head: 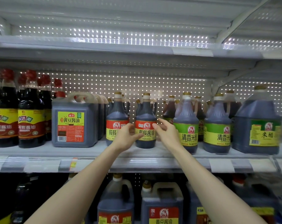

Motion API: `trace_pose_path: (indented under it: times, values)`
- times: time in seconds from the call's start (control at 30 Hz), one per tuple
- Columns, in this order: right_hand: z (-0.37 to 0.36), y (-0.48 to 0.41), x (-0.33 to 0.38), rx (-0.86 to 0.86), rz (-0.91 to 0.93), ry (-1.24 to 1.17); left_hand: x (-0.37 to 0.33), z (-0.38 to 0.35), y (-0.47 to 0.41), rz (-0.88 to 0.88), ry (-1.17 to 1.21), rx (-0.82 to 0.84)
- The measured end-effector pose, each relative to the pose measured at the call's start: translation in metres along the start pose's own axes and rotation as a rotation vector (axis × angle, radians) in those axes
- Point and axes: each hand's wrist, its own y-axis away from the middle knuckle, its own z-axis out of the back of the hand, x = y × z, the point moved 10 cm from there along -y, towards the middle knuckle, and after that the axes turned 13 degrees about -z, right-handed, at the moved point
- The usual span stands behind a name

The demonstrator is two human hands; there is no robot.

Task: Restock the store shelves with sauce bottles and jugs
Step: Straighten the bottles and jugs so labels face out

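Beside the bottle (146,111), left hand (125,136) and right hand (167,131) hover.

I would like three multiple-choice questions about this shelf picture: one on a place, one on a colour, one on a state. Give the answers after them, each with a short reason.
1. Where on the middle shelf is the yellow-label jug?
A. left of the red-label bottles
B. at the right end
C. behind the hands

2. Which colour tops the labels of the two front bottles right of the right hand?
A. blue
B. green
C. pink

3. How is the bottle between the left hand and the right hand?
A. lying down
B. upright, capped
C. upright, no cap

Answers: 1 A, it stands next to the left red-label bottle. 2 B, a green band sits above the yellow. 3 B, it stands on the shelf with its tan cap on.
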Motion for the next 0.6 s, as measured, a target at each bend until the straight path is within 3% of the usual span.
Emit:
trace_pose_path:
  times: [0.33, 0.6]
  values:
    - [0.068, 0.056, -0.008, -0.209, -0.031, -0.035, -0.039, -0.02, 0.037, -0.063, 0.133, -0.035]
    - [0.129, 0.053, -0.022, -0.212, -0.044, -0.071, -0.07, -0.06, 0.029, -0.09, 0.117, -0.015]
